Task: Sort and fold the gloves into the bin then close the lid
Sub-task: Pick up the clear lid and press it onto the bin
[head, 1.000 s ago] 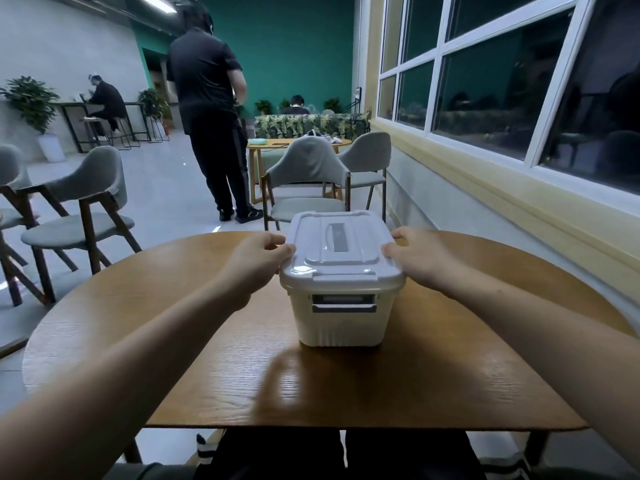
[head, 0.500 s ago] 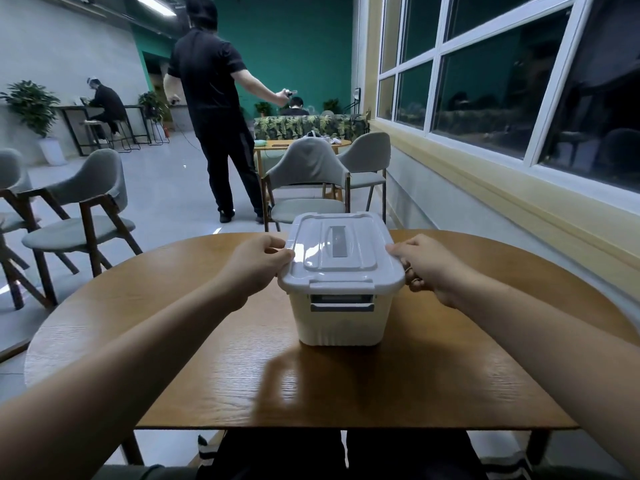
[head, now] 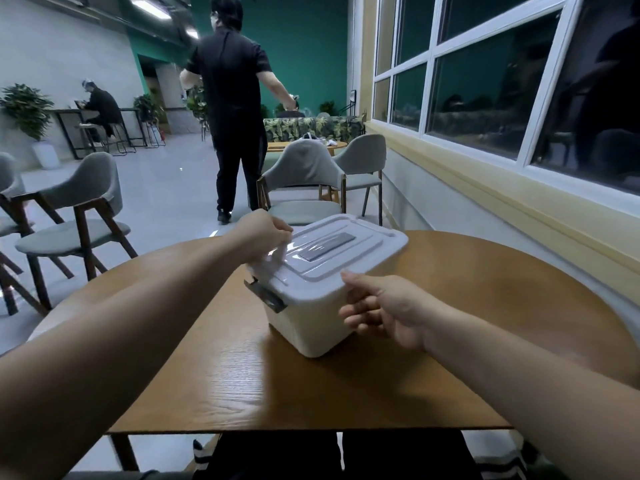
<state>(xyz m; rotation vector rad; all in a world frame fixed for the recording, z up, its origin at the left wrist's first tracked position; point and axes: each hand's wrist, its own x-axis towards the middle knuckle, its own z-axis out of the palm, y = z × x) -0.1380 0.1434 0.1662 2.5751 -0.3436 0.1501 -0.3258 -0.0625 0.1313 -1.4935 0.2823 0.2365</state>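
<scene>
Round wood counter [head: 311, 393], white bin [head: 304, 323] sits mid-counter, lid [head: 363, 251] on. No gloves showing, presumably inside. The bin looks like hard, smooth plastic: likely light, rigid and prone to sliding on the wood. Best hold is under the lid rim at both ends, pressing down by the dark latch [head: 268, 297].

Left grip [head: 266, 233] is curled round the lid's far-left end. Right grip [head: 377, 306] clamps the near side, thumb on the lid rim, fingers curled at the bin wall.

Versus half a second back, the bin is turned corner-on, the latch now faces left, and the right grip has shifted from the end to the near side.
</scene>
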